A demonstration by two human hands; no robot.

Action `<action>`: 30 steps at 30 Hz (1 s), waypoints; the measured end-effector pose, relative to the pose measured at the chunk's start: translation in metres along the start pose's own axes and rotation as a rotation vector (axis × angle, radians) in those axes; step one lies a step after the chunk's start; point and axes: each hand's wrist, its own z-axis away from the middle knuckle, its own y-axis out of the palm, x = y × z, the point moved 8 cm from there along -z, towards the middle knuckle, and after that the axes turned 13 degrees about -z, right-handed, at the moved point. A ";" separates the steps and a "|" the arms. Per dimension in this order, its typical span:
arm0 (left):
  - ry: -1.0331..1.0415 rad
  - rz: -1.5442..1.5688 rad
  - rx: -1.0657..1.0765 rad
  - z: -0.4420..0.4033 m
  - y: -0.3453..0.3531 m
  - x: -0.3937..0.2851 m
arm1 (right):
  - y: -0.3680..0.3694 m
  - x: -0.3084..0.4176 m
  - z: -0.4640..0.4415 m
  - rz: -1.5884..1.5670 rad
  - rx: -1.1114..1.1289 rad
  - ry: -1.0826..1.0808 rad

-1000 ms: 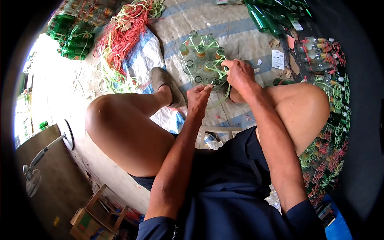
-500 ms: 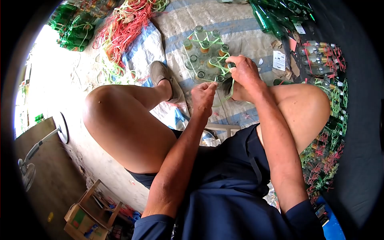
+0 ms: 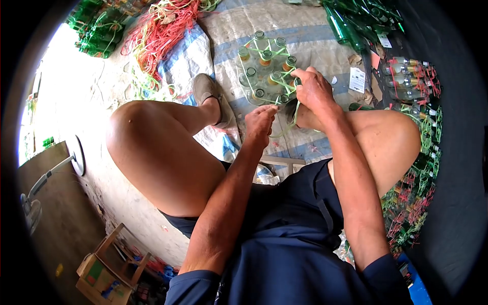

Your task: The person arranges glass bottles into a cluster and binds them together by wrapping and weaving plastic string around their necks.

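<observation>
Several clear glass bottles (image 3: 249, 78) stand upright in a tight group on the sheet between my feet. Pale green string (image 3: 250, 39) runs around and between their necks. My left hand (image 3: 261, 121) is closed in a pinch on the string at the near side of the group, beside the closest bottle neck. At the right edge of the group, my right hand (image 3: 314, 90) has its fingers bent around the string by a bottle neck. A loose length of string hangs down below the right hand.
Red and green string (image 3: 162, 35) lies heaped at upper left, near green bottles (image 3: 101, 33). More green bottles (image 3: 345, 28) lie at upper right, with bundled clear bottles (image 3: 409, 79) below. My shoe (image 3: 207, 91) is left of the group; a fan (image 3: 31, 211) stands far left.
The bottle group appears slightly further right and higher than one second ago, as the view has shifted. My left hand has moved a little to the right, still pinching the string.
</observation>
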 end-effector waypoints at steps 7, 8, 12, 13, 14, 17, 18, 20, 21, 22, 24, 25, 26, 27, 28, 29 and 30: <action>0.084 -0.092 -0.016 -0.013 -0.008 -0.001 | 0.017 0.052 0.002 0.002 0.099 -0.218; 0.092 -0.097 -0.019 -0.014 -0.010 0.000 | 0.024 0.054 0.003 0.016 0.191 -0.170; 0.164 -0.172 -0.117 -0.016 -0.016 -0.006 | 0.056 0.052 0.004 0.197 0.440 -0.211; 0.195 -0.187 -0.130 -0.019 -0.017 -0.005 | 0.059 0.052 0.004 0.204 0.470 -0.219; 0.227 -0.202 -0.143 -0.022 -0.018 -0.005 | 0.062 0.051 0.003 0.211 0.499 -0.227; 0.299 -0.233 -0.203 -0.027 -0.021 -0.005 | 0.067 0.053 0.002 0.186 0.522 -0.274; 0.309 -0.234 -0.217 -0.027 -0.022 -0.006 | 0.066 0.057 0.002 0.169 0.517 -0.293; 0.329 -0.236 -0.242 -0.028 -0.022 -0.007 | 0.068 0.055 0.002 0.178 0.581 -0.246; 0.339 -0.237 -0.247 -0.026 -0.023 -0.009 | 0.068 0.056 0.002 0.182 0.613 -0.222; 0.348 -0.239 -0.250 -0.026 -0.023 -0.011 | 0.069 0.055 0.002 0.180 0.640 -0.193; 0.366 -0.239 -0.255 -0.025 -0.023 -0.013 | 0.072 0.052 0.000 0.176 0.694 -0.134; 0.375 -0.237 -0.257 -0.026 -0.023 -0.013 | 0.074 0.051 0.000 0.192 0.704 -0.120; 0.385 -0.234 -0.261 -0.027 -0.024 -0.014 | 0.075 0.051 0.000 0.207 0.715 -0.108; 0.382 -0.242 -0.271 -0.026 -0.026 -0.015 | 0.077 0.052 -0.001 0.223 0.726 -0.096; 0.378 -0.250 -0.281 -0.025 -0.026 -0.016 | 0.077 0.053 -0.001 0.241 0.741 -0.099; 0.375 -0.257 -0.290 -0.025 -0.026 -0.017 | 0.077 0.054 -0.001 0.259 0.756 -0.102; 0.390 -0.251 -0.310 -0.025 -0.028 -0.017 | 0.077 0.055 -0.001 0.278 0.771 -0.104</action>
